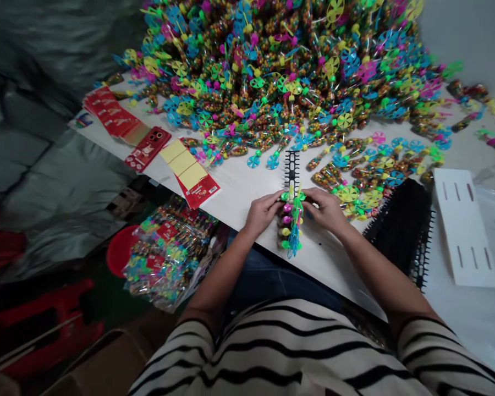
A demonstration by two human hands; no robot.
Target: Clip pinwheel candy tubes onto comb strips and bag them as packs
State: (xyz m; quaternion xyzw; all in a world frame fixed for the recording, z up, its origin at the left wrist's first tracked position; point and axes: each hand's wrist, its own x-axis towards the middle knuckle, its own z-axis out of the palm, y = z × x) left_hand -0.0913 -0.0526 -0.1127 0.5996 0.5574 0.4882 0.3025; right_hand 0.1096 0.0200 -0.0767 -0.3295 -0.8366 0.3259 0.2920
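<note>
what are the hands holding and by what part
The left hand and right hand seem to hold a pinwheel candy tube at its green top end, on a black toothed strip; exact grip hidden.

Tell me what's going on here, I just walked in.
A person at a white table is working with both hands. The left hand and right hand grip clear tubes of coloured balls with pinwheels, set along a black toothed plastic strip. A large heap of similar tubes lies beyond, with more black strips to the right and red printed cards to the left.
</note>
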